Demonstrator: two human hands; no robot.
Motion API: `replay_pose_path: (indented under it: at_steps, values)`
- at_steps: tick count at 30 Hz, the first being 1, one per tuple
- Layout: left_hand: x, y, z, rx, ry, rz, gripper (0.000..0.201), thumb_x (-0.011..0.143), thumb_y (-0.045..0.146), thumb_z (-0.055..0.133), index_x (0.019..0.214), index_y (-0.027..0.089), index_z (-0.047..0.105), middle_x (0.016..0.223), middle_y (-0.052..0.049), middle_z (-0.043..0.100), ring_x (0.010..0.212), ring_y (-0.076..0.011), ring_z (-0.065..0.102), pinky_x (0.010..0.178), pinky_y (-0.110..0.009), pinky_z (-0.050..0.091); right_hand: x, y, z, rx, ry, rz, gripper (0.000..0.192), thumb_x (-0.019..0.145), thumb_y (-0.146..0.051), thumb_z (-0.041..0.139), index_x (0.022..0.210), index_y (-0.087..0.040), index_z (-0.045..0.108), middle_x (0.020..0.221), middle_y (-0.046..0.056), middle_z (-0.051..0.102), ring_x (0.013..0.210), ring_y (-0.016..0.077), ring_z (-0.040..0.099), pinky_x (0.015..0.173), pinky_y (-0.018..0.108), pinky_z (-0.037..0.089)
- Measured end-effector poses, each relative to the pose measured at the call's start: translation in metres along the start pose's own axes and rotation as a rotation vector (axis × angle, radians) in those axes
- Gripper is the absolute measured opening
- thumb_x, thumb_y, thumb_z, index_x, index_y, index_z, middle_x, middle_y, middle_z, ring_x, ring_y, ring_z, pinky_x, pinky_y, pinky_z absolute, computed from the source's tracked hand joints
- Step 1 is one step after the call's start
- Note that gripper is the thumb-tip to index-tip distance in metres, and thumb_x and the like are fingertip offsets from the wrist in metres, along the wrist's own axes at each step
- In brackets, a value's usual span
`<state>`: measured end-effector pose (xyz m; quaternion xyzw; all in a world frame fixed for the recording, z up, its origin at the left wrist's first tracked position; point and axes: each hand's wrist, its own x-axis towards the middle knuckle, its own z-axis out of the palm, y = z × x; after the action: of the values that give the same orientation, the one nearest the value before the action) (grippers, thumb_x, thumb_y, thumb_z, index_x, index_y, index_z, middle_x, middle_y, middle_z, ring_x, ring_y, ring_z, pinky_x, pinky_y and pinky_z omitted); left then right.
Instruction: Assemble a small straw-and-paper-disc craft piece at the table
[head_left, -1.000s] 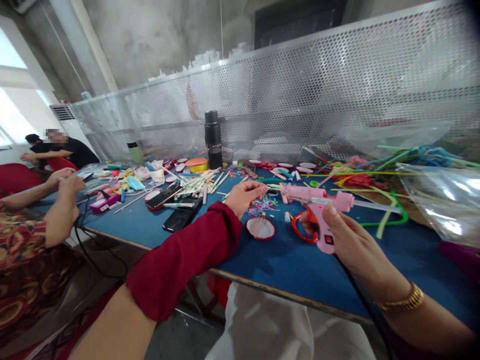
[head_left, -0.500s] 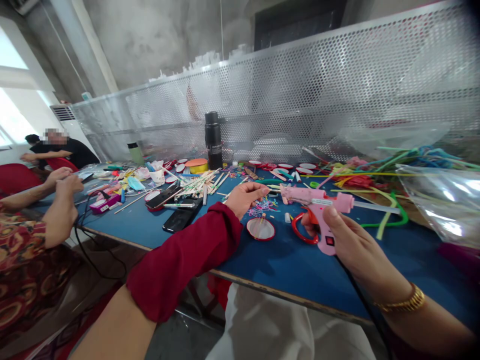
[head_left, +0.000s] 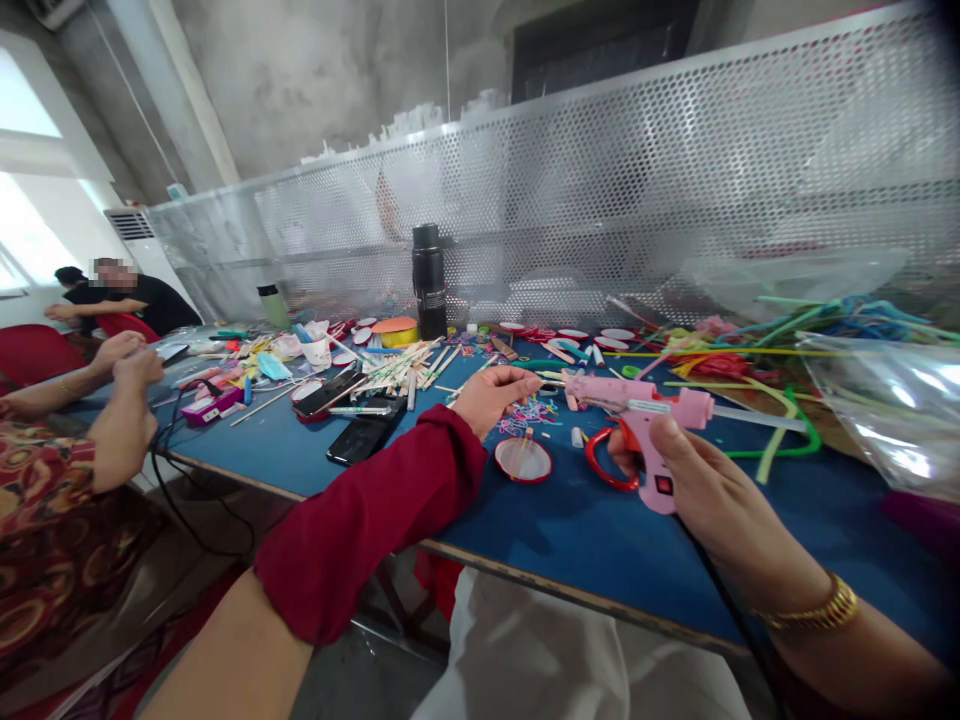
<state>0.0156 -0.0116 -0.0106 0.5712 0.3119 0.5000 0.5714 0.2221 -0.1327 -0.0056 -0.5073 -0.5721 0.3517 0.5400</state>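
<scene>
My right hand (head_left: 697, 470) is wrapped round the handle of a pink glue gun (head_left: 652, 425), with a finger by its red trigger. A clear glue stick (head_left: 757, 416) juts from the gun's back end. The nozzle points left, close to the fingertips of my left hand (head_left: 491, 395). Those fingers are pinched together; whatever they grip is too small to name. Below them on the blue table lies a small white disc with a red rim (head_left: 523, 461). Behind it are scattered small colourful bands (head_left: 529, 412).
A black bottle (head_left: 429, 285) stands near the perforated metal screen (head_left: 600, 200). Left of my arm lie black phones (head_left: 364, 435) and a heap of paper sticks (head_left: 401, 370). Pipe cleaners and a clear plastic bag (head_left: 885, 410) lie to the right. Another person's hands (head_left: 135, 365) are at far left.
The view has shifted very slightly. The glue gun has moved a touch to the right with my right hand, while my left hand keeps its pinch.
</scene>
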Motion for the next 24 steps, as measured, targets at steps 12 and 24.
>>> replay_pose_path:
  at_steps: [12,24]
  values:
    - [0.0009,-0.0010,-0.0008,0.022,-0.005,0.001,0.040,0.070,0.045,0.088,0.083,0.013,0.070,0.067,0.003,0.055,0.057,-0.0043,0.040,0.051,-0.020,0.025,0.0018,-0.0002,0.0000,-0.002,0.012,0.031,0.067,0.077,-0.086,0.059,0.071,-0.020,0.064,0.073,0.005,0.066,0.071,0.0188,0.057,0.067,0.029,0.044]
    - [0.0001,-0.0001,-0.0004,0.014,0.004,0.002,0.041,0.068,0.047,0.089,0.082,0.013,0.070,0.066,0.002,0.056,0.056,-0.0041,0.040,0.050,-0.019,0.025,0.0027,0.0033,-0.0011,-0.020,-0.010,0.023,0.068,0.079,-0.086,0.057,0.074,-0.019,0.068,0.072,0.004,0.063,0.067,0.0163,0.054,0.062,0.027,0.041]
